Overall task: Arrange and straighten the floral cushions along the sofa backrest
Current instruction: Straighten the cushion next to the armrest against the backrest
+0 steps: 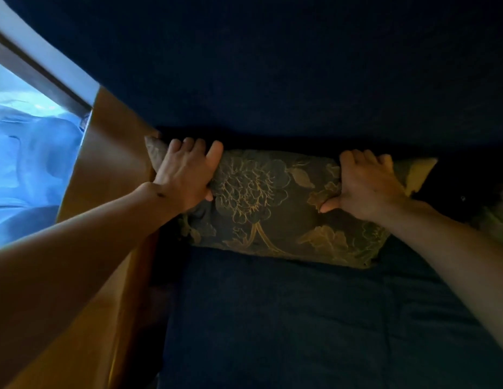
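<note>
Left hand (185,175) and right hand (368,183) each grip one end of the cushion (272,203), probably to stand it straight against the backrest (272,80)

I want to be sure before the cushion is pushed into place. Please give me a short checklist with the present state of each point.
1. Left hand grips the floral cushion near its left end: ok.
2. Right hand grips it near the right end: ok.
3. Cushion rests on the blue seat: ok.
4. Cushion touches the backrest: cannot tell, a dark gap shows behind it.
5. Cushion level: not ok, slightly tilted.
6. Next cushion at the right edge is straight: cannot tell, too dark.
</note>
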